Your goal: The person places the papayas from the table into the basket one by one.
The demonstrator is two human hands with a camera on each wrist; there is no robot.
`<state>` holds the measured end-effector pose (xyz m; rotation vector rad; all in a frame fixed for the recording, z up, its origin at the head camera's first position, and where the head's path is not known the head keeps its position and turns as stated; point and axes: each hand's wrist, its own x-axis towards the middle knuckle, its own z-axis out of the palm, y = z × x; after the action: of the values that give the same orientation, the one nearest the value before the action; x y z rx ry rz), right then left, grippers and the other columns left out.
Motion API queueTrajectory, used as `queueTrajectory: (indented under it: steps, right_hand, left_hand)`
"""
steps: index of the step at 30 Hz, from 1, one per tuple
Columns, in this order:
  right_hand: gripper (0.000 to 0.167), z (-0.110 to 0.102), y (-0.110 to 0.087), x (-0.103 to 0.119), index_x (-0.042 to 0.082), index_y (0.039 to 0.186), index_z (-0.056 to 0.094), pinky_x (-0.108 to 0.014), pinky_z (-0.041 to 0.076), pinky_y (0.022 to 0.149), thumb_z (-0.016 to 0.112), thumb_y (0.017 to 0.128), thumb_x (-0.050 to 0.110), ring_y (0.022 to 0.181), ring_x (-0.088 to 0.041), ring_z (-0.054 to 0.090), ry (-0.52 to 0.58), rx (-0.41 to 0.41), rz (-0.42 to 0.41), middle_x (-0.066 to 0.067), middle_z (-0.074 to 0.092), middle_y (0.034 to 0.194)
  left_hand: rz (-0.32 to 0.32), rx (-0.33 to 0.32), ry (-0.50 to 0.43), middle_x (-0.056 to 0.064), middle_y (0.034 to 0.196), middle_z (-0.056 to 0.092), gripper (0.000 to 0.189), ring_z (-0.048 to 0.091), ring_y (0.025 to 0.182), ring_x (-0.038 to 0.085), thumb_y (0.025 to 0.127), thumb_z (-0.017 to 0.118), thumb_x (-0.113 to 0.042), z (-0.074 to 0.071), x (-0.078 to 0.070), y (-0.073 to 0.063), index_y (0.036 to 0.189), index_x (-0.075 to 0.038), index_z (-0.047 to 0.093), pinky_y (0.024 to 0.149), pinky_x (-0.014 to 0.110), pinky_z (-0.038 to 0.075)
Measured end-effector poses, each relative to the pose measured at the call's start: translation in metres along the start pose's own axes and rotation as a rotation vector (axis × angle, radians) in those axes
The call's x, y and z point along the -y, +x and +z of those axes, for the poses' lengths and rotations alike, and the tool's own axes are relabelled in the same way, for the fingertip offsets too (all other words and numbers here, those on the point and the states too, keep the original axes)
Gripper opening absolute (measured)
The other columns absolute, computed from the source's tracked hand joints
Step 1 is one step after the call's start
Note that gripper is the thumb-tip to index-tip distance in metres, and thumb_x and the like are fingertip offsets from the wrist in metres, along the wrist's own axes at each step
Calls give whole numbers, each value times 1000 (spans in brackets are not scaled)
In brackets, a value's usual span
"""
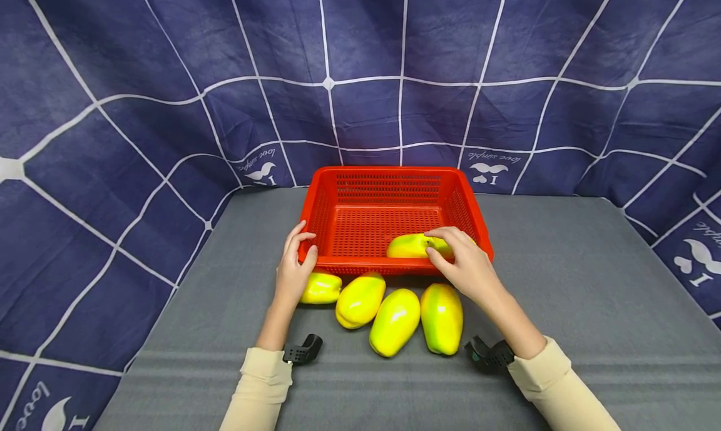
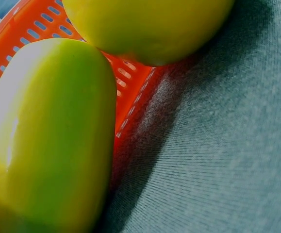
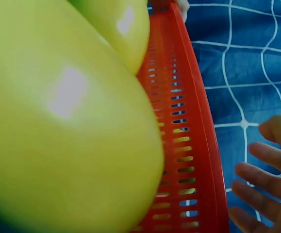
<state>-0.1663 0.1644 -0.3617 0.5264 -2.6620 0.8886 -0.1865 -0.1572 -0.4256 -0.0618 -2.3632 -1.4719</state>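
My left hand (image 1: 294, 265) rests at the front left corner of a red plastic basket (image 1: 372, 266), fingers over the left rim and thumb by the front rim. Below that hand, a yellow papaya (image 1: 321, 289) lies against the basket's front, partly hidden. Over the basket's front right part, my right hand (image 1: 464, 262) hovers with fingers spread and thumb apart. Under its fingertips, yellow-green papaya (image 1: 405, 246) lies inside along the front wall, its right part partly covered by the hand. The right wrist view also shows these spread fingers (image 3: 261, 174) above the rim, pinching nothing.
Outside the basket's front wall, more papayas (image 1: 395, 323) lie in a row on the grey cloth (image 1: 563, 281), between my forearms. Behind the basket hangs a dark blue curtain (image 1: 366, 115) with white lines. Black wrist cameras (image 1: 303, 349) sit on both wrists.
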Motion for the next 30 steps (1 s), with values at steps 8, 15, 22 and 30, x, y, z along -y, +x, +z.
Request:
queueTrajectory:
  steps: [8,15,22,30]
  right_hand:
    - [28,1,-47,-3,8,116,68,-54,52,81,70,88,8,110,-30,61,7,-216,-5,-11,68,116]
    - [29,13,-85,0,12,113,70,-52,53,77,73,85,8,105,-27,63,-51,-199,45,-5,67,113]
    - [31,29,-107,5,15,115,69,-49,52,65,76,85,19,106,-29,59,-94,-102,152,-6,61,118]
    - [60,33,-110,3,10,139,53,-57,52,68,75,86,31,123,-35,52,-36,-2,283,-11,49,140]
  left_hand:
    - [8,2,-1,0,156,42,30,41,144,28,96,54,-17,0,1,0,124,-9,60,108,64,37]
    - [12,-4,3,1,156,43,30,42,143,29,95,54,-17,0,0,0,123,-9,61,104,64,39]
    - [21,-12,-9,3,155,43,30,41,144,29,95,54,-16,0,-1,1,122,-7,61,107,64,36]
    - [11,-5,-6,3,156,42,30,40,144,29,95,54,-16,0,0,0,124,-7,60,108,65,36]
